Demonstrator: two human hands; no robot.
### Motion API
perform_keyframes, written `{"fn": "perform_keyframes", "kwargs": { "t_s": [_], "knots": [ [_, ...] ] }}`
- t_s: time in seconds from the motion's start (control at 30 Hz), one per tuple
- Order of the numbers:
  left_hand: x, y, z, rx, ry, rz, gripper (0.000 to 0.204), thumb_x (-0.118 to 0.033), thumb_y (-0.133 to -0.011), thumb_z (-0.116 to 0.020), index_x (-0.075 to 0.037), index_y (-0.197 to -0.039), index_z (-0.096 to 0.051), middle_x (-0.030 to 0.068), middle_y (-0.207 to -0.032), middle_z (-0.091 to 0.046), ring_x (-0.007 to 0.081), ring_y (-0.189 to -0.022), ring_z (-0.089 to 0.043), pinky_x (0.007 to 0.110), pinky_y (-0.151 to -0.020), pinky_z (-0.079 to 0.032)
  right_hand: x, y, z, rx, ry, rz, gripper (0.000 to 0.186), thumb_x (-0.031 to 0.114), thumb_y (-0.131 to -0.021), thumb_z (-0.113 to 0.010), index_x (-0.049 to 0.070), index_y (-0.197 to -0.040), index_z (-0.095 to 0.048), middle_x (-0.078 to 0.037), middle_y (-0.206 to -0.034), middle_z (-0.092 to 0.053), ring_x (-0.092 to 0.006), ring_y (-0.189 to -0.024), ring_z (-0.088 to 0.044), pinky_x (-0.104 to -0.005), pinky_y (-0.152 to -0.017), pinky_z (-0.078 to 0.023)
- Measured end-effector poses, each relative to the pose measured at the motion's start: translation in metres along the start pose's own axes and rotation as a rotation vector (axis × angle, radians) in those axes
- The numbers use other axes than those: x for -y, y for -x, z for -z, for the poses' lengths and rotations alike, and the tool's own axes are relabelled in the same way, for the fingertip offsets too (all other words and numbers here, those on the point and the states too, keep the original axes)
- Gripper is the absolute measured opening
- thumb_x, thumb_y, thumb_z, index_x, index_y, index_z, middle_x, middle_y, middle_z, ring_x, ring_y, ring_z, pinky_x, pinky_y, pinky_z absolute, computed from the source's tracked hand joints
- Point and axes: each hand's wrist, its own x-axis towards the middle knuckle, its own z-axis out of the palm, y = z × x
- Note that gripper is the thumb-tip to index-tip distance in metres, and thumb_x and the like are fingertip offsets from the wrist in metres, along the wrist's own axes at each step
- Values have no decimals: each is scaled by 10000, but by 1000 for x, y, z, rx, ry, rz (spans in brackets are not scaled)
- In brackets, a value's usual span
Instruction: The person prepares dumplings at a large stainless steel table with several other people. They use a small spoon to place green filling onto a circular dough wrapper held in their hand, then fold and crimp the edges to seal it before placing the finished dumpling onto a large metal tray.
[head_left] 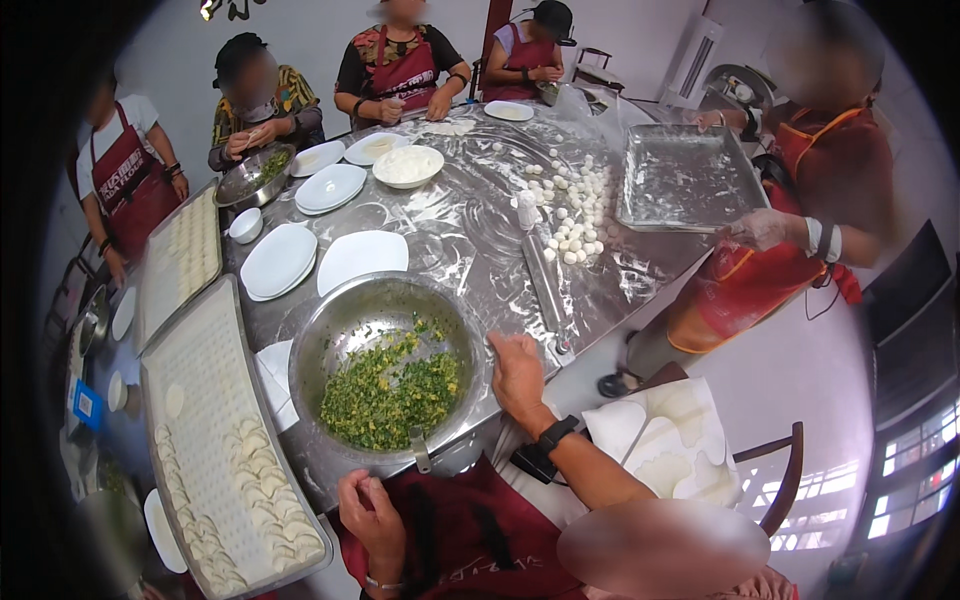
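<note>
My left hand (370,512) is above my dark red apron (470,525), just off the table's near edge. Its fingers are loosely bent and apart, with nothing seen in them. Beside the right rim of a large steel bowl (308,375), my right hand (518,375), with a black watch on the wrist, has its fingers curled in. I see nothing in that hand; whether it touches the rim I cannot tell. Chopped green and yellow filling (390,390) lies in the bowl, and a metal handle (420,450) sticks out over its near rim.
At left, a long tray (205,400) holds rows of dumplings (265,490); another tray (180,255) adjoins it. White plates (280,260), a rolling pin (540,275) and dough pieces (570,215) lie on the floury table. A co-worker (800,190) at right holds a metal tray (690,180); others stand opposite.
</note>
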Motion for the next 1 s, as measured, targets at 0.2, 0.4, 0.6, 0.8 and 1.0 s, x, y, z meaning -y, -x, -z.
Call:
{"fn": "perform_keyframes", "kwargs": {
  "t_s": [0.2, 0.4, 0.6, 0.8, 1.0],
  "knots": [
    [47, -13, -13, 66, -316, -22, 139, -56, -817, -510, 52, -903, -524, 232, -821, -534, 422, -749, -508, 465, -681, -412, 5, 0, 0, 42, 51, -42, 415, -38, -745, -543, 84, -1136, -615, -165, -941, -612, -333, -978, -556, -392, -792, -487],
    [84, -21, -26, 47, -334, -73, 243, -179, -817, -565, 58, -860, -594, 254, -802, -577, 475, -742, -531, 504, -645, -425, 6, -2, 3, 68, 23, -52, 434, -46, -744, -534, 93, -1148, -609, -161, -944, -594, -339, -956, -552, -387, -806, -475],
    [85, -21, -32, 61, -366, -70, 352, -318, -780, -677, 24, -858, -643, 219, -803, -624, 440, -729, -586, 489, -610, -453, 14, -6, 6, 88, 79, -57, 416, -25, -762, -533, 84, -1157, -603, -108, -1004, -642, -327, -1001, -557, -395, -794, -491],
    [90, -18, -31, 55, -464, -172, 415, -331, -707, -754, -10, -953, -662, 173, -901, -657, 413, -770, -609, 467, -638, -483, 14, -5, 8, 103, 97, -55, 430, -38, -757, -530, 92, -1161, -593, -81, -1024, -649, -321, -1002, -562, -397, -791, -494],
    [90, -20, -35, 22, -514, -187, 365, -325, -671, -772, -43, -873, -659, 156, -814, -647, 407, -731, -604, 472, -607, -463, 13, -4, 7, 80, 84, -42, 444, -42, -741, -535, 96, -1159, -595, -80, -1011, -650, -317, -999, -566, -399, -801, -489]
  ]
}}
